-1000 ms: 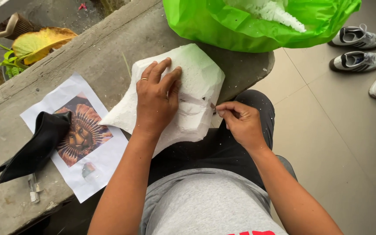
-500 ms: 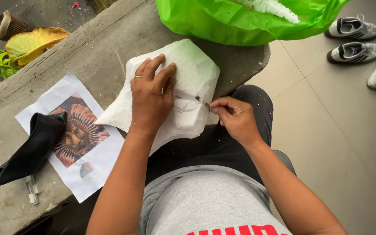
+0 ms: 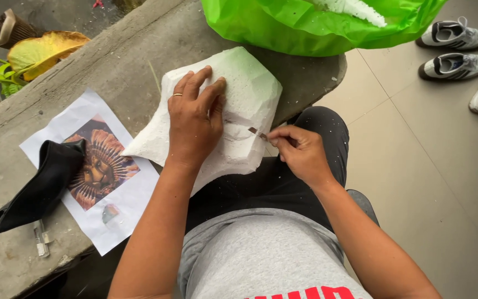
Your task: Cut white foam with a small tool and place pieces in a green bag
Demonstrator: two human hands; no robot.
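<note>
at the far left a yellowing leaf (image 3: 48, 49) and a plant pot (image 3: 8, 27) sit beyond the edge of the grey concrete tabletop (image 3: 123, 50). on the tabletop lies a printed picture (image 3: 92, 169) on white paper, showing an ornate lion-like face, and a black cloth (image 3: 40, 188) is draped over its left side; just below the cloth a small clear plastic piece (image 3: 41, 239) lies on the concrete. right of the paper, a white foam block (image 3: 244, 94) rests partly on the tabletop edge and partly over the person's lap, its upper surface tinted pale green. the left hand (image 3: 195, 119), with a ring on one finger, lies flat on the block with fingers spread, pressing it down, its grip not closed around anything. just to the right, the right hand (image 3: 300, 152) has its grip pinched narrow around a small blade (image 3: 258, 133), whose tip touches the foam at the block's right side where shallow cuts show. above, a bright green plastic bag (image 3: 305, 25) sits on the far end of the tabletop, with white foam inside. at the far right, several shoes (image 3: 452, 50) stand on the tiled floor (image 3: 416, 166).
</note>
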